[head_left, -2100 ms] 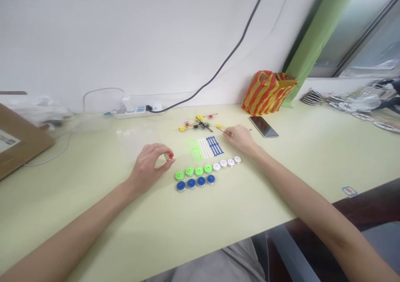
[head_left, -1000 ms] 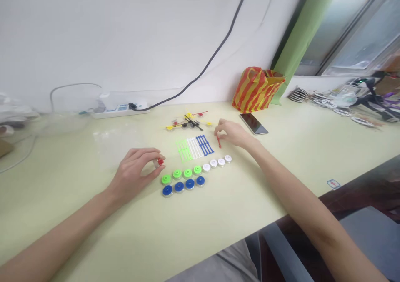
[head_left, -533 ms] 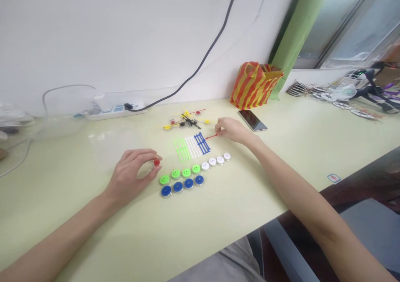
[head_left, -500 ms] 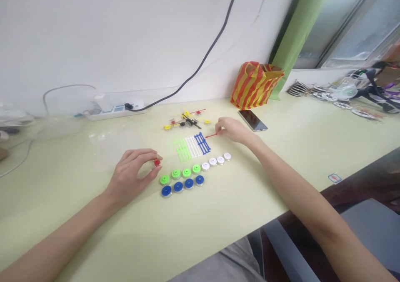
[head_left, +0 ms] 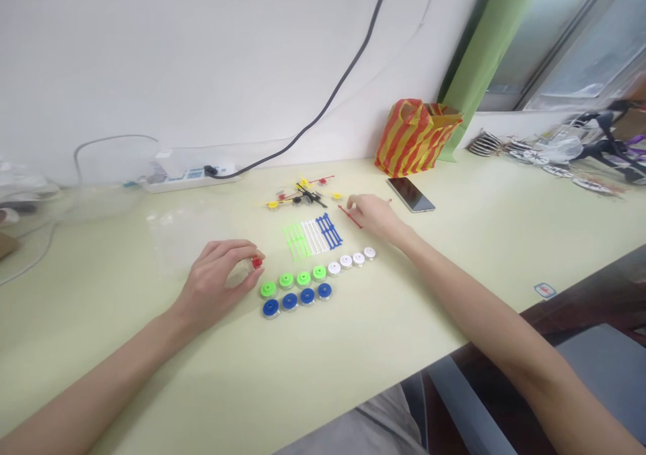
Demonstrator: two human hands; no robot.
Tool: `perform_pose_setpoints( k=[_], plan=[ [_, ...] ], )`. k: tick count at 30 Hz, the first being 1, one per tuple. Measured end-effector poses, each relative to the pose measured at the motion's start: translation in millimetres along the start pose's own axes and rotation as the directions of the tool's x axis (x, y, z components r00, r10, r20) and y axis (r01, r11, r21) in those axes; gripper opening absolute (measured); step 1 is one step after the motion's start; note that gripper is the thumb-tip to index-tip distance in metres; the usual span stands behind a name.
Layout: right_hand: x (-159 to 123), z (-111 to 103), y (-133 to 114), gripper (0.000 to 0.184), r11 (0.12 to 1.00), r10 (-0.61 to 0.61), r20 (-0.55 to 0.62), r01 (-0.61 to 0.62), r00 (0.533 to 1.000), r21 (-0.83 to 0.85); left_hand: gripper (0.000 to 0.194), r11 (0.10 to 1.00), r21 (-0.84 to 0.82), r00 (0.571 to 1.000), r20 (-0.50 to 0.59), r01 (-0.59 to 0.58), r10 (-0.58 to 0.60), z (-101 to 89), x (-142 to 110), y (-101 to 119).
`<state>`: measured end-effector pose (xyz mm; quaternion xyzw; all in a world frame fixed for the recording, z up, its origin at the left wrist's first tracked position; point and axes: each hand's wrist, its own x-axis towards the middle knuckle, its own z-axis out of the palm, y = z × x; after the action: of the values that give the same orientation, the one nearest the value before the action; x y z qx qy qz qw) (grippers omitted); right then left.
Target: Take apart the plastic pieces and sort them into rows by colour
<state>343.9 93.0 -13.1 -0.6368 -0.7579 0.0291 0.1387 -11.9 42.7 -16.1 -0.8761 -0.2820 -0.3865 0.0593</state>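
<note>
My left hand [head_left: 219, 276] pinches a small red and clear round piece [head_left: 257, 262] between thumb and fingers, just above the table. My right hand [head_left: 373, 216] is closed on a thin red arrow-ended stick [head_left: 350, 217], which slants out below its fingertips. Another red tip shows behind that hand. Between the hands lie green sticks [head_left: 297, 241], white sticks [head_left: 313, 237] and blue sticks [head_left: 330, 231] in neat groups. Closer in stand rows of round pieces with green tops [head_left: 303, 278], white tops [head_left: 346, 261] and blue tops [head_left: 289, 301].
A loose pile of yellow, black and red pieces [head_left: 305, 194] sits farther back. A phone [head_left: 411, 194] lies before a striped bag [head_left: 416, 138]. At the wall is a power strip [head_left: 192, 174] with a black cable [head_left: 333, 91]. Clutter [head_left: 550, 155] fills the right.
The red stick at my right hand has turned from nearly level to a downward right slant, and another red tip now shows behind the hand. My left hand keeps its pinch.
</note>
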Motion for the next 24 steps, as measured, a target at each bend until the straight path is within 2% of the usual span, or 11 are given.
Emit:
perform_pose_setpoints(
  k=[4,7,13,24],
  plan=[
    [0.9,4.3,-9.8,0.023,0.963,-0.242,-0.085,0.25,0.967,0.103,0.008,1.0,-0.003,1.0,0.01,-0.003,0.003,0.0,0.3,0.3],
    [3.1,10.8,-13.9,0.02,0.929,-0.337,-0.112,0.349,0.935,0.12,0.008,1.0,-0.001,1.0,0.014,-0.007,0.007,0.3,-0.5,-0.5],
    [8.2,19.8,-12.9,0.021,0.918,-0.368,-0.118,0.381,0.922,0.113,0.008,1.0,-0.007,1.0,0.017,-0.016,0.017,1.3,-1.4,-2.1],
    [11.7,17.9,-8.4,0.015,0.913,-0.395,-0.068,0.4,0.916,0.087,0.006,1.0,0.011,0.999,0.03,0.017,-0.017,2.7,-1.8,-3.0]
  ],
)
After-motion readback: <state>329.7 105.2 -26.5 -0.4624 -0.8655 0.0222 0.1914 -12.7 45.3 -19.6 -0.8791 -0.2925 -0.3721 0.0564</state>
